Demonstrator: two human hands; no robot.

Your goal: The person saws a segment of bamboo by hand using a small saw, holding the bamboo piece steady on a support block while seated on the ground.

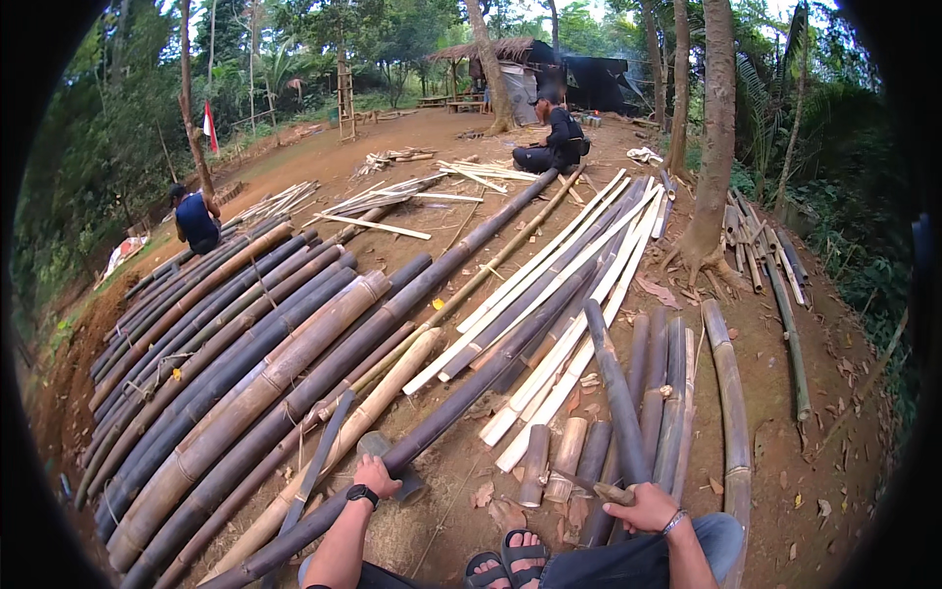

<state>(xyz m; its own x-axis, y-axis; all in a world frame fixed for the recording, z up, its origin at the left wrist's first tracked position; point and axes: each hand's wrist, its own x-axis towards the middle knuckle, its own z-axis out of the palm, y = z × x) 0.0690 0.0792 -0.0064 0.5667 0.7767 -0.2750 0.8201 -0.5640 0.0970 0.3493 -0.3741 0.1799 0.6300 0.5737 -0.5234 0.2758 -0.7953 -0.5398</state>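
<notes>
My left hand (375, 479), with a watch on its wrist, is wrapped over a long dark bamboo pole (446, 416). The pole slants from lower left toward the upper middle, and its lower part crosses a short thick bamboo piece (404, 486) on the ground. In my right hand (651, 509) is a machete (614, 493), held by its wooden handle. Its dark blade points left, above several short bamboo pieces (567, 459). Beside the right hand stands a slanted dark bamboo length (620, 393). My left fingertips are partly hidden.
Many bamboo poles (231, 383) lie stacked at the left. Pale split strips (579, 363) lie ahead. A curved bamboo pole (727, 402) is at the right, near a tree (708, 147). One person (557, 137) sits ahead; another (196, 221) sits far left. A thatched shelter (530, 54) stands behind.
</notes>
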